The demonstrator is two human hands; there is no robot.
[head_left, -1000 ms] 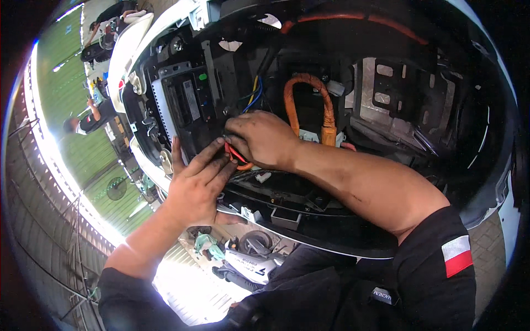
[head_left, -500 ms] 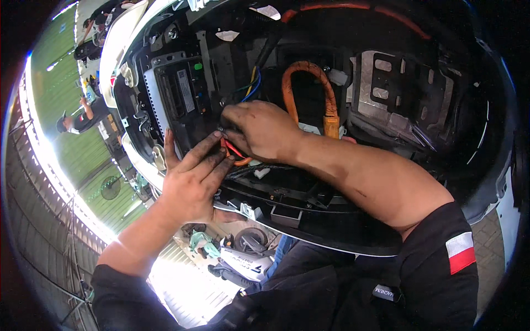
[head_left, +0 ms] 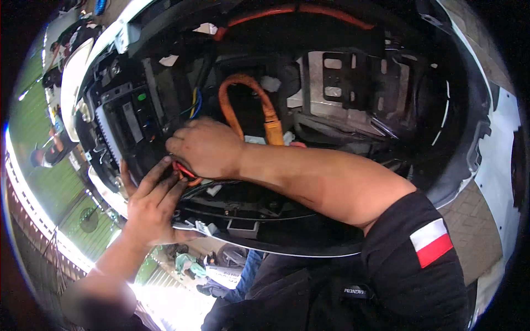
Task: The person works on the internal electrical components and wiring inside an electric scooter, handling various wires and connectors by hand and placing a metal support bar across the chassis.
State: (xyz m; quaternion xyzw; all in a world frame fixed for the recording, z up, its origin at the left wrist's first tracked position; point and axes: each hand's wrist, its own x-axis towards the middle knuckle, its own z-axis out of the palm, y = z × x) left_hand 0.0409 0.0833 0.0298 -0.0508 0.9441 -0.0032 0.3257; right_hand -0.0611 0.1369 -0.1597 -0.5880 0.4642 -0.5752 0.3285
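Observation:
Both hands reach into a vehicle's open compartment. My left hand (head_left: pixel 152 207) lies with fingers stretched and spread, their dirty tips against the black unit and the red wires (head_left: pixel 183 169). Beside it, my right hand (head_left: pixel 205 148) is closed, with knuckles up and fingers curled down; what it grips is hidden beneath it. The red wires and a short orange cable (head_left: pixel 195 181) come out between the two hands. A black boxy unit (head_left: pixel 130 124) with a pale label and finned light edge stands left of them. Blue and yellow wires (head_left: pixel 196 103) rise just behind my right hand.
A thick orange cable loop (head_left: pixel 245 83) with an orange connector (head_left: pixel 273 132) stands right of my hand. Farther right is a metal bracket plate (head_left: pixel 337 91) with cutouts. The white body edge (head_left: pixel 276 251) curves along the near side. A person (head_left: pixel 47 154) is at far left.
My view has shifted, so the compartment and both hands sit farther left in the picture. My right hand has rolled slightly, showing more of its back. My left fingers stay by the red wires.

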